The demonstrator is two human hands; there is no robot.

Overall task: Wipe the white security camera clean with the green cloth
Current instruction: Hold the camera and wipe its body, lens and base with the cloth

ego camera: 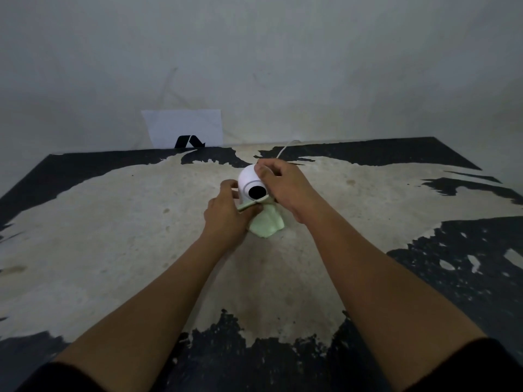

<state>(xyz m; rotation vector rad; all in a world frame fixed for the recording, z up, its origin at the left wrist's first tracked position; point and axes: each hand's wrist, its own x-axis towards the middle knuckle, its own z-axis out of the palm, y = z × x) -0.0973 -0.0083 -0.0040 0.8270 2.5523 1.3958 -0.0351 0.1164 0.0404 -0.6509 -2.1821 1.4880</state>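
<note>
The white security camera [249, 181], a rounded body with a black lens facing me, stands on the worn table [113, 222] near the far middle. My right hand [283, 185] wraps its top and right side. My left hand [226, 213] is at its lower left, pinching the green cloth [266, 224]. One edge of the cloth is pulled taut under the lens, and the rest bunches on the table just below the camera. The camera's base is hidden by my hands and the cloth.
A thin white cable [285, 147] runs from behind the camera over the table's far edge. A white sheet with a black mark [185, 128] leans against the grey wall behind. The tabletop's black coating is peeled, showing pale patches.
</note>
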